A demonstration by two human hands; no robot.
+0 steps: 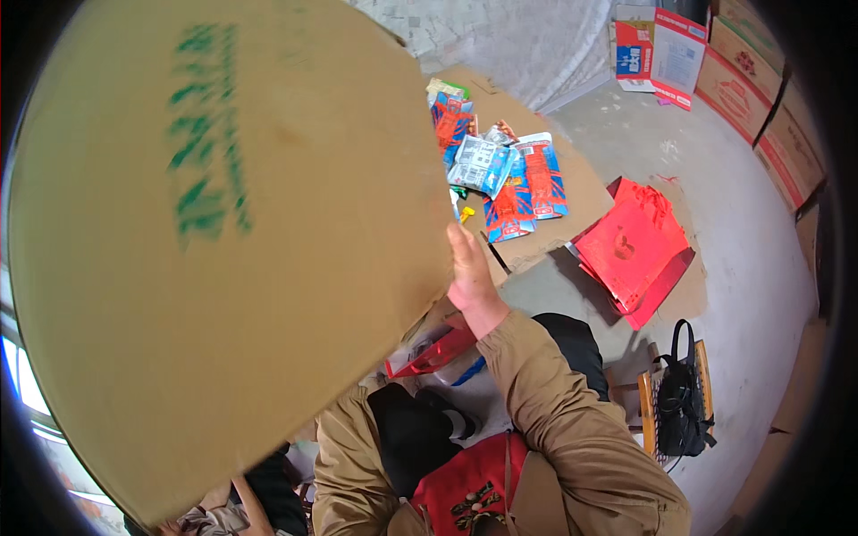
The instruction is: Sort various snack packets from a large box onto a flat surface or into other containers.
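Observation:
A large brown cardboard panel point(322, 221) fills the left and middle of the view, close to the camera. Green printed marks run down its face; I cannot tell whether it is a loose sheet or one side of a box. My right hand point(474, 278) grips its right edge, thumb uppermost. The left sleeve point(345, 455) goes up behind the panel, which hides my left hand. Beyond my right hand, red-and-blue printed packs point(541, 175) and a blue-and-white packet point(482, 164) lie on a flat cardboard sheet point(583, 177). Below the panel's edge a red bag point(436, 352) is partly visible.
Red gift bags point(633, 248) lie stacked on the right. A black handbag point(680, 402) rests on a small wooden-framed stool point(702, 365). Cartons point(737, 87) line the wall at upper right. Another person's arm point(251, 506) shows at lower left, under the panel.

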